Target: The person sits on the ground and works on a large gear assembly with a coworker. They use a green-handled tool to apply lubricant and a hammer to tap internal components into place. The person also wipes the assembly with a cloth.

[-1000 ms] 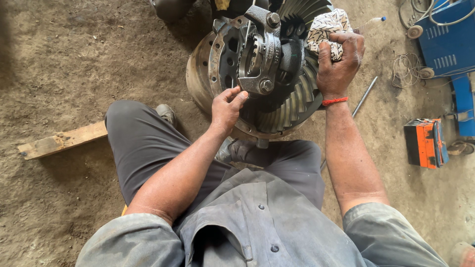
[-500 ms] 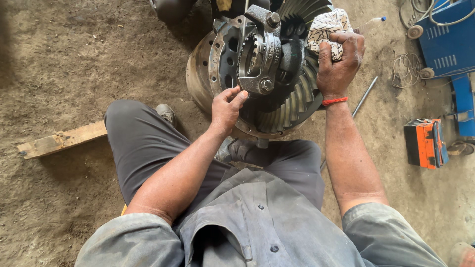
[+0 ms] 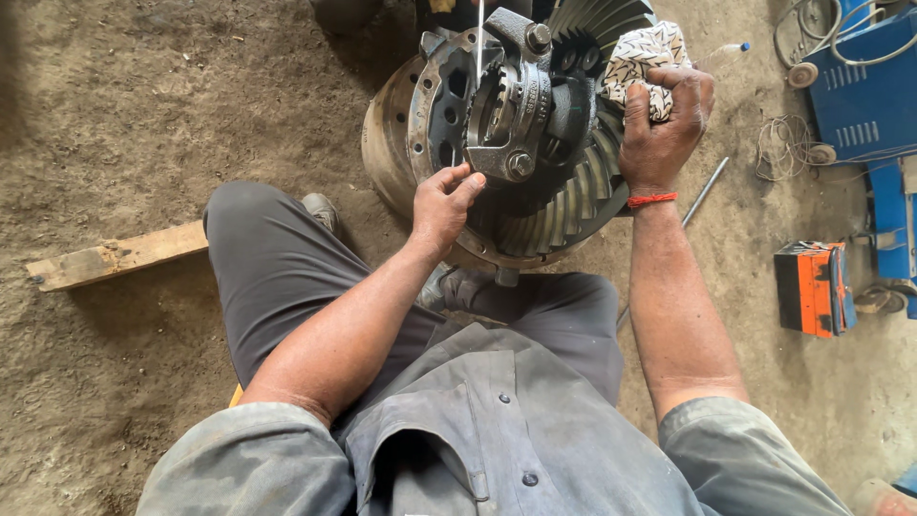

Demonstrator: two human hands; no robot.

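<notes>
A heavy steel differential assembly (image 3: 516, 115) with a large toothed ring gear (image 3: 583, 191) stands on a metal drum (image 3: 387, 143) on the dirt floor in front of my knees. My left hand (image 3: 444, 205) rests its fingertips on the housing's lower left flange, just below a bearing cap bolt (image 3: 519, 164). My right hand (image 3: 664, 119) is closed around a patterned white rag (image 3: 645, 57) and presses it against the gear teeth at the upper right. A red band circles my right wrist.
A wooden plank (image 3: 115, 256) lies on the dirt to the left. A thin metal rod (image 3: 705, 191) lies right of the gear. An orange and black box (image 3: 812, 287) and blue equipment (image 3: 860, 86) with coiled wire stand at the right.
</notes>
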